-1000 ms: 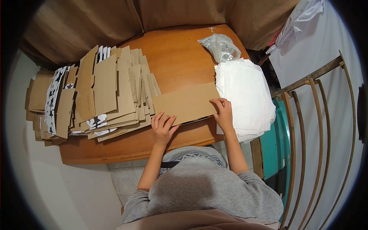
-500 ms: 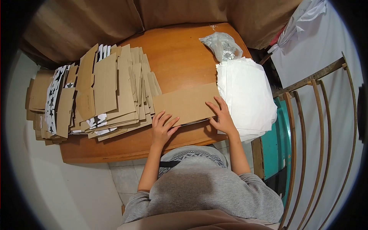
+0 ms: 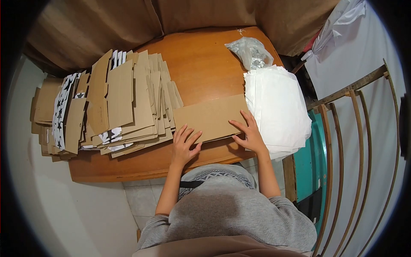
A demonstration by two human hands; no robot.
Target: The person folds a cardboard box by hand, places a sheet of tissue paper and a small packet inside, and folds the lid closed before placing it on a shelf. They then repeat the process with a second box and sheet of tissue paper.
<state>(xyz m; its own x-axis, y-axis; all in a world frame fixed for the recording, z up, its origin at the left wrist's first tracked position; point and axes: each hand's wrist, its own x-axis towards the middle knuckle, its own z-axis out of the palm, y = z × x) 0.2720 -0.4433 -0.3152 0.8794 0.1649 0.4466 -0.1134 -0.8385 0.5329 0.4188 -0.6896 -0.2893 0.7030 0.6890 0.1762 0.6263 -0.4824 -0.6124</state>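
A brown folded piece of cardboard [image 3: 210,115] lies on the wooden table [image 3: 199,64] in front of me. On its near left corner rests my left hand [image 3: 185,144], its fingers spread over the surface. Likewise spread, my right hand [image 3: 251,133] presses on the near right part, with the thumb at the near edge. Neither hand is wrapped round anything. Right beside the cardboard lies a stack of white paper sheets [image 3: 277,109], and its left end borders a big pile of folded cardboard pieces [image 3: 143,94].
Among the piled cardboard at the left are strips with black star prints [image 3: 64,113]. A clear plastic bag [image 3: 250,52] with silvery contents sits at the back right. Brown curtains [image 3: 205,15] hang behind the table, and a wooden rack [image 3: 357,128] stands at the right.
The cardboard's near edge looks pressed flatter, and the gap along it has narrowed. Both hands stay at nearly the same places, with the left thumb off the edge. The view has shifted slightly.
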